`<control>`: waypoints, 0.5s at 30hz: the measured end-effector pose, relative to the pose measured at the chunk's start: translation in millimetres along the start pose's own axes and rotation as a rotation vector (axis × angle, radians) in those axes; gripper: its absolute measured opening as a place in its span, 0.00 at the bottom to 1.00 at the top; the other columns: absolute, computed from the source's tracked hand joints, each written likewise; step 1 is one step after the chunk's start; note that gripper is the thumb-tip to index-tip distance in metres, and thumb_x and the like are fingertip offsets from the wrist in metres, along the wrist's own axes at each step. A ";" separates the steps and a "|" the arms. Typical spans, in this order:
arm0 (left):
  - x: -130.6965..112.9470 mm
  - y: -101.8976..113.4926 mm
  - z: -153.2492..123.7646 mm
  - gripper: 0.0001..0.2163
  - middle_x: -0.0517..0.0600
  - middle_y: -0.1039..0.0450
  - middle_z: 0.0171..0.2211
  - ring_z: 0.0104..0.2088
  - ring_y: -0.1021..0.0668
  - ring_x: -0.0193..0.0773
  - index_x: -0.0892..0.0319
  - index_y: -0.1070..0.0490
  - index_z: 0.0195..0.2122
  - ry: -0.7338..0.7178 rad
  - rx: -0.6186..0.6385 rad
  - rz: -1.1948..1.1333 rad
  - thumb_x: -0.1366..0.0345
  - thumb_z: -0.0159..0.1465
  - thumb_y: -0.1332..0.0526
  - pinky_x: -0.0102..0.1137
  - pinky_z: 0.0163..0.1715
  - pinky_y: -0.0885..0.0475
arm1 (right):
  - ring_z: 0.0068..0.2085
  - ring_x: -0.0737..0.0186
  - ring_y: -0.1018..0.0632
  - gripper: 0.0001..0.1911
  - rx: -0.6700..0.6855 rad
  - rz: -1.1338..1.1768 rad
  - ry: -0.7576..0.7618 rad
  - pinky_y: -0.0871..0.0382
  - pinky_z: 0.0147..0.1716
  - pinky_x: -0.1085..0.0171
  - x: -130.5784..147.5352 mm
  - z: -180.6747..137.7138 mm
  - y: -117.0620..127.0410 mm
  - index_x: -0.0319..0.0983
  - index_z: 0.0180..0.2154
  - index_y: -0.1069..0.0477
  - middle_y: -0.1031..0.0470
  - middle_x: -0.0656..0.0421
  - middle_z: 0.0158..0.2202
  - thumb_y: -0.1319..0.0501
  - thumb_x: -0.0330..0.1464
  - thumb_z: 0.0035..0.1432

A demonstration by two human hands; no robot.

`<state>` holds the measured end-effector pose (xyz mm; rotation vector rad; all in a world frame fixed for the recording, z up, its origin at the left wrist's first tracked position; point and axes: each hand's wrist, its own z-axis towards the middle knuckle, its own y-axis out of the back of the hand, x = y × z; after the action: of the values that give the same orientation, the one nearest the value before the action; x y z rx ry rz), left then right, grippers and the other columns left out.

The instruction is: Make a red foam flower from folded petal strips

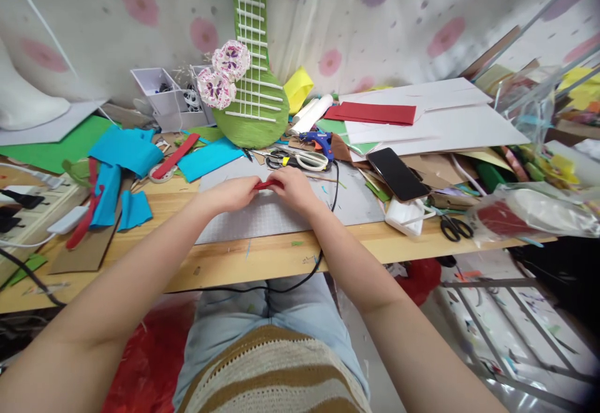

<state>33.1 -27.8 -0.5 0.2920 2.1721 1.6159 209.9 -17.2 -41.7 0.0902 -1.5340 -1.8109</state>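
A red piece (269,184) is pinched in the closed fingers of the left hand (240,193) and right hand (295,189), above the grey mat (262,224). Cables (191,99) are held in a white box (172,120) toward the worktop's (225,262) back edge. Between mat and near edge, a narrow wooden band is dotted with scraps (297,243).

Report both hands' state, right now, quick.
Left hand: closed, holding one end of the narrow red strip.
Right hand: closed, holding the same strip towards its other end.
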 end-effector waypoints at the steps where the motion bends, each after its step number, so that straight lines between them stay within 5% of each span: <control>1: 3.0 -2.3 -2.3 0.14 0.55 0.27 0.44 0.43 0.25 0.44 0.59 0.31 0.44 -0.017 -0.078 0.003 0.65 0.62 0.53 0.34 0.40 0.34 | 0.42 0.59 0.30 0.10 -0.002 -0.028 -0.009 0.42 0.43 0.61 -0.4 -0.3 0.9 0.39 0.39 0.27 0.26 0.54 0.39 0.45 0.33 0.60; 4: 17.3 -13.6 -10.1 0.14 0.51 0.28 0.48 0.48 0.27 0.42 0.57 0.29 0.43 -0.002 -0.273 -0.072 0.65 0.61 0.50 0.33 0.47 0.35 | 0.42 0.58 0.30 0.10 0.041 -0.089 -0.029 0.41 0.41 0.62 -0.3 -1.0 3.3 0.39 0.40 0.27 0.26 0.53 0.39 0.45 0.33 0.60; 7: 30.4 -29.5 -14.2 0.14 0.52 0.26 0.45 0.45 0.26 0.43 0.57 0.28 0.44 0.093 -0.327 -0.185 0.62 0.62 0.49 0.34 0.45 0.33 | 0.42 0.58 0.29 0.10 0.103 -0.135 -0.038 0.40 0.39 0.63 1.3 -1.1 3.3 0.39 0.40 0.27 0.26 0.53 0.39 0.44 0.32 0.59; 15: 30.6 -50.0 -8.2 0.11 0.55 0.28 0.41 0.44 0.29 0.44 0.59 0.31 0.41 0.043 -0.450 -0.226 0.65 0.61 0.49 0.37 0.46 0.34 | 0.44 0.58 0.29 0.09 0.141 -0.190 -0.017 0.39 0.41 0.63 1.5 -0.7 -0.3 0.38 0.41 0.28 0.27 0.53 0.41 0.43 0.32 0.60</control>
<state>6.1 -37.7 -52.2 -0.1192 1.7290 1.9237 209.0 -18.7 -41.5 0.2981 -1.7133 -1.8501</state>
